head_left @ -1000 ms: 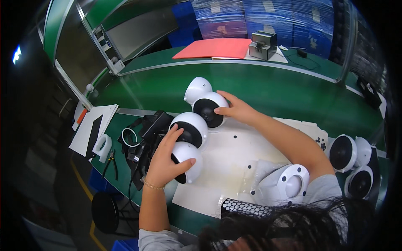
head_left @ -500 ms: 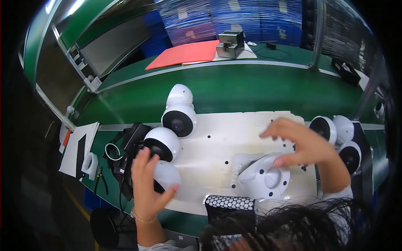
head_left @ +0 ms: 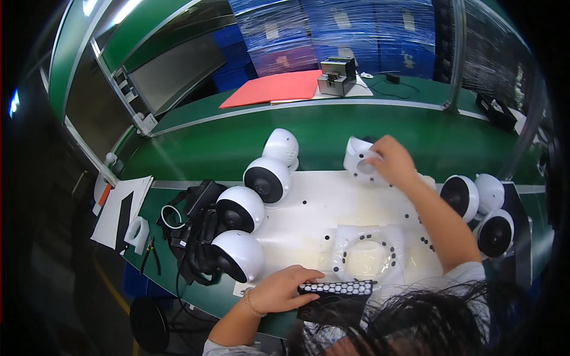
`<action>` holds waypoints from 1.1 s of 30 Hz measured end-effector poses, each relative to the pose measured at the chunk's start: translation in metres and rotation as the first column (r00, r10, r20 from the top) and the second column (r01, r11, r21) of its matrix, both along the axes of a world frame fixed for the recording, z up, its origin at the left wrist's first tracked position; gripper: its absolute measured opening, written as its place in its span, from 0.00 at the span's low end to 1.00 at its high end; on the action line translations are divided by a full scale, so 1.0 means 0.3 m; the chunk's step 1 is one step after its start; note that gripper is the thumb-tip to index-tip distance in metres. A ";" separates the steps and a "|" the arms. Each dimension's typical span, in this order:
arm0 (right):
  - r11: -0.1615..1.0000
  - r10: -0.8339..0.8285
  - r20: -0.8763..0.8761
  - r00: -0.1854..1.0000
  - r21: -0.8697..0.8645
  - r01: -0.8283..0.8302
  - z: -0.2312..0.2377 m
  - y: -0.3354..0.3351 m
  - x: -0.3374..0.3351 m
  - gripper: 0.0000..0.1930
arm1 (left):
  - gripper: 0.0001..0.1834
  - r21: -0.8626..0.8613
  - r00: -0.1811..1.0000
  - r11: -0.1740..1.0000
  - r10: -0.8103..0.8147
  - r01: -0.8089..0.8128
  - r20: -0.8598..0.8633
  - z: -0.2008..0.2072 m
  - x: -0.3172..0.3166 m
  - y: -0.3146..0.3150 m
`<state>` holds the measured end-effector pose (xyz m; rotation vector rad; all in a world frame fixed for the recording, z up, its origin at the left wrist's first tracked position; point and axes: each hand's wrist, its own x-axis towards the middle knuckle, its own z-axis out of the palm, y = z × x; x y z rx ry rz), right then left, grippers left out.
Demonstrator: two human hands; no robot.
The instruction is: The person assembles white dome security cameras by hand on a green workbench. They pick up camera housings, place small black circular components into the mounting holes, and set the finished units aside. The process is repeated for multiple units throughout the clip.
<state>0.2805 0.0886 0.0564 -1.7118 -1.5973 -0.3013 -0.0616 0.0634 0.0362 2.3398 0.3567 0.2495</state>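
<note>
Stacked at the back: blue cartons (head_left: 356,29) under shiny wrap, a flat red sheet (head_left: 274,88) and a small grey metal box (head_left: 337,76) on the far green bench. White paper sheets (head_left: 119,207) at the left edge.

Right hand (head_left: 392,161) stretched far out, fingers curled around a white plastic shell (head_left: 358,160) at the rear edge of the white mat (head_left: 320,207). Left hand (head_left: 282,289) loosely flat, palm down, fingertips on a black tray with a white honeycomb pattern (head_left: 338,289) at the near edge.

Smooth glossy white dome housings (head_left: 240,207) with dark round faces in a diagonal row, left of the mat.
</note>
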 end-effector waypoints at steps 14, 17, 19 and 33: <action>0.703 0.023 0.519 0.855 -0.616 0.355 -0.141 0.178 0.016 0.22 | 0.20 -0.290 0.971 0.946 0.190 -0.143 0.142 -0.055 -0.001 -0.043; 0.806 0.244 0.396 0.885 -0.591 0.042 -0.128 0.260 -0.107 0.24 | 0.20 -0.341 0.981 0.940 0.076 -0.011 0.179 -0.074 -0.007 -0.030; 0.912 0.394 0.393 0.831 -0.278 -0.301 -0.233 0.344 -0.172 0.24 | 0.21 -0.300 0.967 0.951 0.007 0.073 0.255 -0.094 0.009 -0.021; 0.995 0.077 -0.472 0.878 -0.014 -0.095 0.025 0.119 -0.093 0.13 | 0.23 -0.242 0.941 0.948 -0.126 0.208 0.315 -0.102 0.011 -0.027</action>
